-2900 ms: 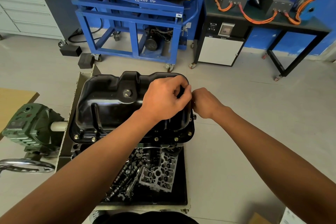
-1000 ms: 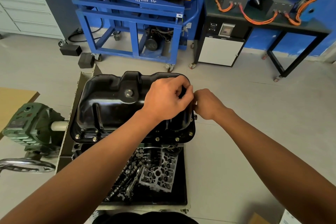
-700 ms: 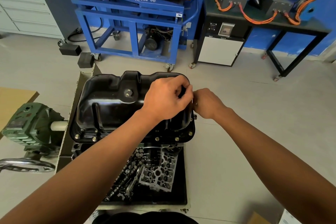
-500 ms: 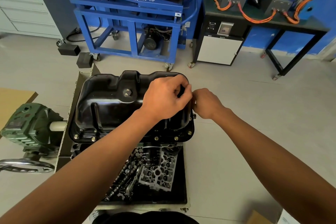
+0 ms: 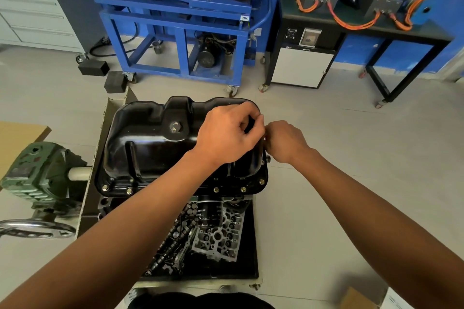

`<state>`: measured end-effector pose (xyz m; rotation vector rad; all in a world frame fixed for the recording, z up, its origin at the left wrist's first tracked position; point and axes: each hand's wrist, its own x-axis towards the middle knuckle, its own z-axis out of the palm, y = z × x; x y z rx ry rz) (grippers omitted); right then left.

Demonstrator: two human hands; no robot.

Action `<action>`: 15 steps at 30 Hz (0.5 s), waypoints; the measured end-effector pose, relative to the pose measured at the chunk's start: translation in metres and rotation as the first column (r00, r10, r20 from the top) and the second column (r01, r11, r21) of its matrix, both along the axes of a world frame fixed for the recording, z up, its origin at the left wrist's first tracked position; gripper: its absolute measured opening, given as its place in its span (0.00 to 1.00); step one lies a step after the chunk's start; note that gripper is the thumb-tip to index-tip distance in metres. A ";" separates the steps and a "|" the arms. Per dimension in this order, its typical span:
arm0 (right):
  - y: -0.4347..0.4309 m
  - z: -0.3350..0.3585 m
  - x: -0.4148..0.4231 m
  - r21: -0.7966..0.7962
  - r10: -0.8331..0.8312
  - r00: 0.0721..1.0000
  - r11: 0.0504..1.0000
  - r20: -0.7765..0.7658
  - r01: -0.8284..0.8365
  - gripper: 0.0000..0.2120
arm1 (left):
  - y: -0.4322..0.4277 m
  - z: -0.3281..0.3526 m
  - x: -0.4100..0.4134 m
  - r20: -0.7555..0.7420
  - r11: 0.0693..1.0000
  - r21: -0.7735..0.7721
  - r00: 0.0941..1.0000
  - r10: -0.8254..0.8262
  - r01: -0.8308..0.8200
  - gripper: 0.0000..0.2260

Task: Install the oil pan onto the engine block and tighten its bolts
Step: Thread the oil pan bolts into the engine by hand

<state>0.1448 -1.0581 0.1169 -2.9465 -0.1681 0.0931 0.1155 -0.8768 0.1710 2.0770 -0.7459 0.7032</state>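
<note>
The black oil pan [image 5: 150, 148] lies upside-up on the engine block [image 5: 105, 204], with several bolts [image 5: 243, 189] seated along its near flange and a drain plug [image 5: 175, 126] on top. My left hand [image 5: 226, 134] reaches across the pan, fingertips pinched together at the far right rim. My right hand [image 5: 286, 142] is curled against the pan's right edge, touching the left hand's fingertips. Whatever small part they pinch is hidden behind the fingers.
An oil filter [image 5: 209, 211], a cylinder head [image 5: 218, 237] and camshafts [image 5: 165, 248] lie in the black tray [image 5: 248, 258] below the pan. The green stand gearbox [image 5: 37, 173] and its chrome handle [image 5: 32, 228] are at left. A blue cart [image 5: 180, 32] and a black bench [image 5: 376, 30] stand behind.
Both hands stay at the pan's right rim. Only the left fingertips shift slightly, and the view has moved a little.
</note>
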 end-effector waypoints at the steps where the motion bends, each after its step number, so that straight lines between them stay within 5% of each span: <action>1: 0.000 0.000 0.000 0.000 0.007 1.000 1.000 0.000 -0.007 0.19 | 0.000 0.000 0.000 -0.002 1.000 -0.005 1.000 -0.001 0.001 0.05; 10: 0.006 0.002 -0.005 0.007 -0.058 0.997 0.998 -0.049 0.058 0.17 | 0.002 0.001 0.001 -0.133 0.998 -0.063 0.991 -0.020 0.012 0.06; 13: 0.008 0.008 -0.009 0.001 -0.071 0.991 0.997 -0.110 0.072 0.05 | 0.003 0.007 0.004 -0.336 0.988 -0.143 0.937 -0.098 0.052 0.07; 15: 0.004 0.019 -0.013 0.065 -0.138 0.987 0.988 -0.077 0.143 0.10 | 0.003 0.018 0.010 -0.514 0.973 -0.227 0.843 -0.162 0.049 0.09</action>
